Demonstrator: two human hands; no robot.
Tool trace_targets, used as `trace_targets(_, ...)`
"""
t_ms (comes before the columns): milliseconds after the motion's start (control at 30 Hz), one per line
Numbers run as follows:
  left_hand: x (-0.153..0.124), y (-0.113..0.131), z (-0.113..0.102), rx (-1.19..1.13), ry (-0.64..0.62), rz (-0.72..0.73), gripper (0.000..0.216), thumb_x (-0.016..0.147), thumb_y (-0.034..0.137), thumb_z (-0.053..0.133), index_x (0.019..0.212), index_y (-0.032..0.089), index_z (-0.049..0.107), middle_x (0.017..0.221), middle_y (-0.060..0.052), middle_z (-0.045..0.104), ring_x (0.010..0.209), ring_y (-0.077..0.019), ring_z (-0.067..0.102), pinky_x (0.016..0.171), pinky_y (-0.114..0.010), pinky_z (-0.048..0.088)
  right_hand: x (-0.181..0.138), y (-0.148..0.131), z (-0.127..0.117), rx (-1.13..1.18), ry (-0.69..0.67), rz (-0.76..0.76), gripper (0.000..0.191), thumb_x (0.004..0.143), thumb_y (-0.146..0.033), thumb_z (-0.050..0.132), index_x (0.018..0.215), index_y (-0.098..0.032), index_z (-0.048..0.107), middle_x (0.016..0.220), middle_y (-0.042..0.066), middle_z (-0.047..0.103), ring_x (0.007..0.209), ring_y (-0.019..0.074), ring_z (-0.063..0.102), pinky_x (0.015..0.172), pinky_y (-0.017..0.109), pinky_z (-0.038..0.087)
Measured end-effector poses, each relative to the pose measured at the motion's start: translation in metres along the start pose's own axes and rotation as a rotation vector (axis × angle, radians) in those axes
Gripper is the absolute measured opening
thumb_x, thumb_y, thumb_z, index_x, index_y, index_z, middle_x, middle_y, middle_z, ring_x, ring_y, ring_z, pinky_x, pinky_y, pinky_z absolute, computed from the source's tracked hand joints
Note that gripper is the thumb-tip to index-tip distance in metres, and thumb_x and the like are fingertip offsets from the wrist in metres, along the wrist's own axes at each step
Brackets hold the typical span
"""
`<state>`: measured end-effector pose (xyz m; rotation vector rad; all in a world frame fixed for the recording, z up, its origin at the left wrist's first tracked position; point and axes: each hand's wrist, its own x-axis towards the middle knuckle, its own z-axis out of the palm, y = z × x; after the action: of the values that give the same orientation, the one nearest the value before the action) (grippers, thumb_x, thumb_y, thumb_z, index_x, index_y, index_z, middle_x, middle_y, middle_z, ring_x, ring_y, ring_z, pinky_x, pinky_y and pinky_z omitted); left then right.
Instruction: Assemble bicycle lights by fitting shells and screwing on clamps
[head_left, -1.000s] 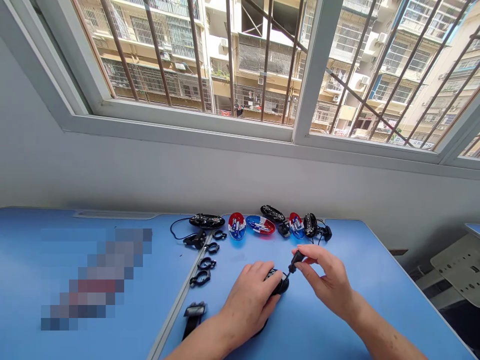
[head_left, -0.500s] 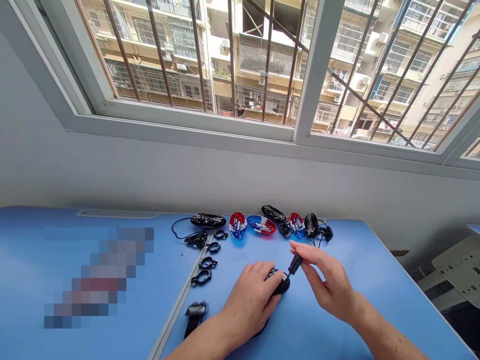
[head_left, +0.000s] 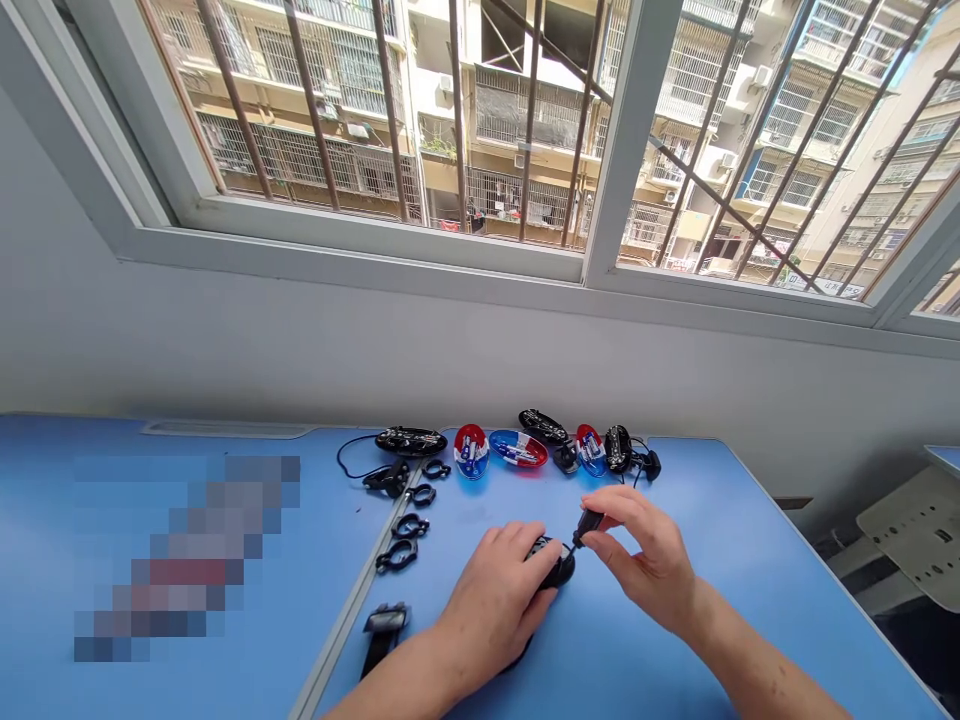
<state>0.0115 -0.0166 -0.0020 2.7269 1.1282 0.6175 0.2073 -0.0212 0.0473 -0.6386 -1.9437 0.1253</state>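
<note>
My left hand (head_left: 499, 590) is closed over a black oval device (head_left: 561, 572), pressing it against the blue table; most of it lies hidden under the palm and fingers. In my right hand (head_left: 645, 560), thumb and fingertips pinch a small screwdriver with a black handle (head_left: 587, 524). Its thin tip slants down to the right end of the device. A bit of black cable or strap shows below my left palm. Left of that wrist lies a dark piece with a black strap (head_left: 386, 620).
Several black ring clamps (head_left: 397, 555) run along the table's metal seam (head_left: 341, 630). By the wall lie black oval devices (head_left: 410, 441), red-and-blue oval ones (head_left: 472, 452) and a small cabled black part (head_left: 646, 464). A barred window (head_left: 390, 240) is above; a pixelated patch covers the left table.
My right fingers have closed in lower around the screwdriver handle, whose tip stays at the device. My left hand keeps its hold. The whole view has shifted slightly.
</note>
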Motion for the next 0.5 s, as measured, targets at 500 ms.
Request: trace_targets(500, -0.0010, -0.0004, 0.0004, 0.005, 0.029, 0.020, 0.037, 0.075, 0.008, 0.054, 0.108, 0.023, 0.054, 0.109, -0.008, 0.059, 0.093, -0.0285, 0.055, 0.076, -0.043, 0.048, -0.0008, -0.0018, -0.0019, -0.001, 0.031, 0.106, 0.020, 0.091, -0.019, 0.056, 0.110, -0.023, 0.058, 0.084, 0.003, 0.070, 0.072, 0.0152, 0.069, 0.064, 0.027, 0.061)
